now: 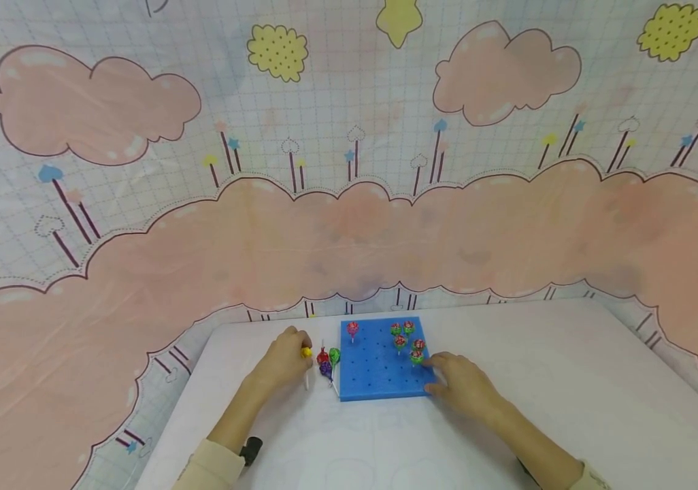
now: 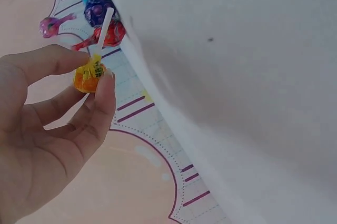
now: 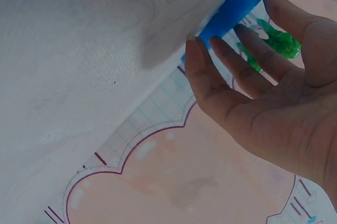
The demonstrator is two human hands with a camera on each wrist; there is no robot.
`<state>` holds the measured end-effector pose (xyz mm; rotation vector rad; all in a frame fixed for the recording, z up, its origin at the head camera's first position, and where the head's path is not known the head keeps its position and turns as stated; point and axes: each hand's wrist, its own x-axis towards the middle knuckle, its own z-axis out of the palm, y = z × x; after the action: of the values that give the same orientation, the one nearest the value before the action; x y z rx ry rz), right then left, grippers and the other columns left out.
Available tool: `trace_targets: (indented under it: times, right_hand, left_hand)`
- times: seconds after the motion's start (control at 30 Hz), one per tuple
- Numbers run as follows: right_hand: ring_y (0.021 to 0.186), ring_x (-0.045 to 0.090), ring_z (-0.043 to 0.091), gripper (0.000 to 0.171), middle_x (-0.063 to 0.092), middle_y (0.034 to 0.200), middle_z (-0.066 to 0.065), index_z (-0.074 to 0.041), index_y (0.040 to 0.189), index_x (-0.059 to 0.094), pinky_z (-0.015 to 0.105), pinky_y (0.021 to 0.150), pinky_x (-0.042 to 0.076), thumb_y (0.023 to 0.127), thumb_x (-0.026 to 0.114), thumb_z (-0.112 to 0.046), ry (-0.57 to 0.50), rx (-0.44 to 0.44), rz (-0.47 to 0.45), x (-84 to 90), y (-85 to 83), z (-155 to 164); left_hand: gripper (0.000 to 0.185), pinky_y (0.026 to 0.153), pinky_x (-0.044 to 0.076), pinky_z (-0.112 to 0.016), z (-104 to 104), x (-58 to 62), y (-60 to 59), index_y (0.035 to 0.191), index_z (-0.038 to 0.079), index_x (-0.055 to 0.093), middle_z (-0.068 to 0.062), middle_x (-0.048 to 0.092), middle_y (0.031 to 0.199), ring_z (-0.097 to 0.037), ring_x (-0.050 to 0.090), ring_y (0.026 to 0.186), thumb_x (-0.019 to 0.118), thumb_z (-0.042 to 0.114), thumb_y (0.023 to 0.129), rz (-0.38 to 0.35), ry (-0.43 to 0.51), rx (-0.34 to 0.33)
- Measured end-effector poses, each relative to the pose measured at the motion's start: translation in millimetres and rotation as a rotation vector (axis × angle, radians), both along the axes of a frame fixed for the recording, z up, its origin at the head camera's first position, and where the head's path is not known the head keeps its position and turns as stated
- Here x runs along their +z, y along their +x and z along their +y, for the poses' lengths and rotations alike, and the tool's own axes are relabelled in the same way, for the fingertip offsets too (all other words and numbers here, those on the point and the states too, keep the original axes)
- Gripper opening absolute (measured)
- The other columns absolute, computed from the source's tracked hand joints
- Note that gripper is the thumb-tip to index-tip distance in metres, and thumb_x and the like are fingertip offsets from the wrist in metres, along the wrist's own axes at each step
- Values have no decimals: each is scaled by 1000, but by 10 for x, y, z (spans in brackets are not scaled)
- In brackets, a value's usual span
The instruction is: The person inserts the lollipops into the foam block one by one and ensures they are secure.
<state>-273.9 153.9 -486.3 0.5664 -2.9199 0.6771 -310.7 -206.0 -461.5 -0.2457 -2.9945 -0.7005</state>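
My left hand [image 1: 281, 357] pinches a yellow-orange lollipop [image 2: 89, 79] by its wrapped head, between thumb and fingers. Its white stick points down toward the table in the head view. Just right of this hand lie a red lollipop [image 1: 322, 356], a purple lollipop [image 1: 325, 369] and a green lollipop [image 1: 335, 355], close together at the left edge of a blue board [image 1: 364, 393] with small holes. At the board's right edge, my right hand [image 1: 464, 384] rests its fingertips, fingers extended and slightly bent. Beside them stands a green-and-red lollipop [image 1: 416, 356].
A pink lollipop [image 1: 353, 328] is upright in the board's far left corner. Several green-and-red lollipops, one of them a lollipop [image 1: 409, 327] near the far edge, stand along its right side. The white table [image 1: 545, 367] meets a patterned cloth backdrop [image 1: 349, 238] behind.
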Motion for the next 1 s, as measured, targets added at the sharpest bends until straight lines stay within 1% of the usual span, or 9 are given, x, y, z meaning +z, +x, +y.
trace_targets:
  times: [0.1,0.3,0.5,0.7,0.8,0.9,1.0]
  right_hand:
    - [125,63,40,41,69,132,15,-8,124,74,58,104,52,88,86,-24,-3,-1,1,3,2,1]
    - [125,63,40,42,69,132,15,-8,124,74,59,104,52,87,86,-25,-6,-5,0,4,4,0]
    - [126,63,41,42,69,132,16,-7,124,74,59,105,51,88,86,-24,-5,-3,0,7,6,0]
    - [126,63,41,42,69,132,16,-7,124,74,59,105,51,88,85,-24,0,-4,-2,7,6,6]
    - [125,63,41,42,69,132,16,-8,124,74,59,105,51,88,86,-25,0,-5,-2,7,5,5]
    - [125,63,41,43,69,132,16,-7,124,74,59,104,51,87,86,-25,0,-4,-2,-2,0,5]
    - [126,63,41,43,69,133,16,-8,125,73,59,104,51,88,85,-25,1,-3,-2,-9,-1,6]
  left_hand:
    - [22,92,60,-42,-22,46,14,112,2,71,-7,60,102,-22,59,90,77,7,91,21,10,1]
    - [20,80,60,-36,2,155,74,108,5,68,-5,63,94,-19,57,82,78,7,91,65,60,-5]
    - [19,72,56,-29,73,260,150,105,8,68,-1,63,96,-16,57,79,79,8,88,163,111,-21]
    - [22,70,56,-25,159,349,201,108,10,69,1,62,98,-14,58,82,81,11,90,244,139,-35]
    - [24,71,57,-24,201,383,215,109,10,69,0,63,99,-15,59,83,82,10,89,288,149,-49]
    - [25,72,58,-25,248,407,222,111,9,70,-1,64,101,-18,62,86,82,10,90,316,163,-64]
    - [25,73,58,-24,297,422,231,112,8,70,-2,64,103,-21,63,88,82,9,90,320,174,-75]
